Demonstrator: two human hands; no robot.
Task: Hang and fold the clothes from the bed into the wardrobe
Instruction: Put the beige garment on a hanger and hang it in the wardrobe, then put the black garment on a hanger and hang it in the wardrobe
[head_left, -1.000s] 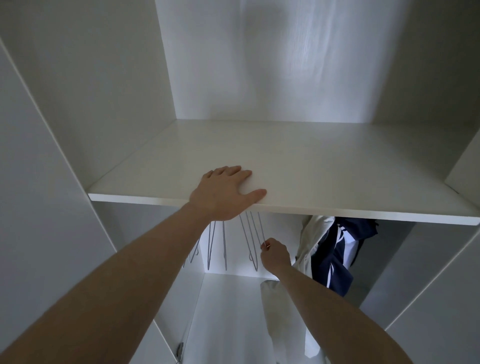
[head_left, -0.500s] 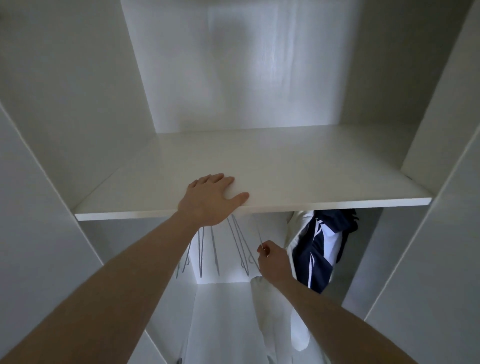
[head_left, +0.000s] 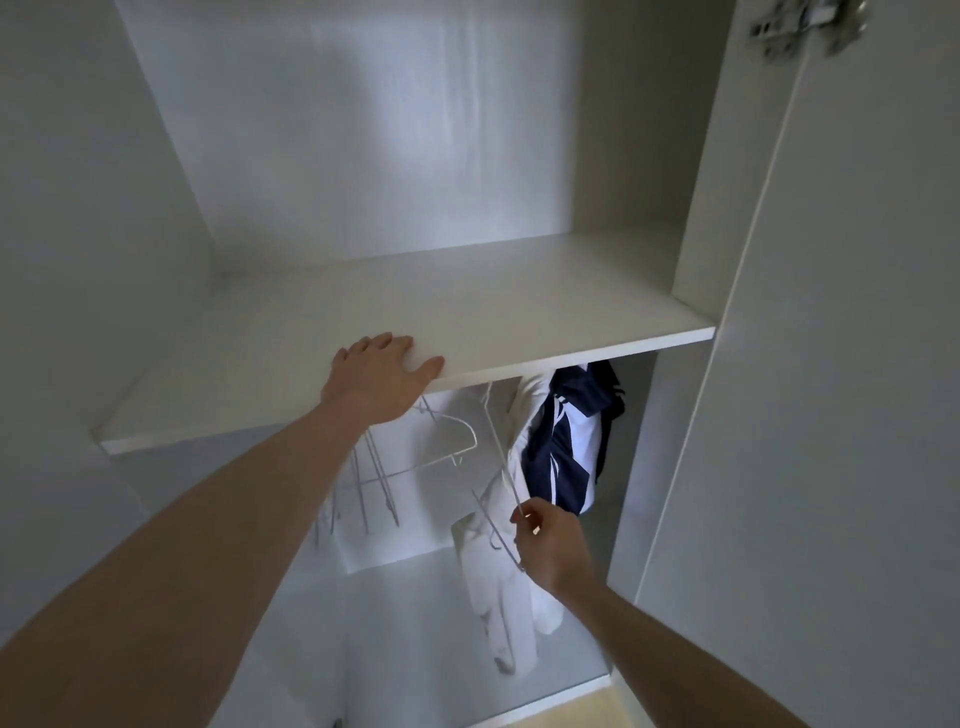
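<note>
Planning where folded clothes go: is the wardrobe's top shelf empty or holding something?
Empty: the shelf shows bare white board; only the left hand rests on its front edge.

Matt white laminate shelf, thin wire hangers, soft cloth garments.

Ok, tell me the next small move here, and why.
Probably draw the wire hanger down and out. The right hand pinches it just below the shelf, beside the white garment, while the left hand rests flat on the shelf edge as a brace.
</note>
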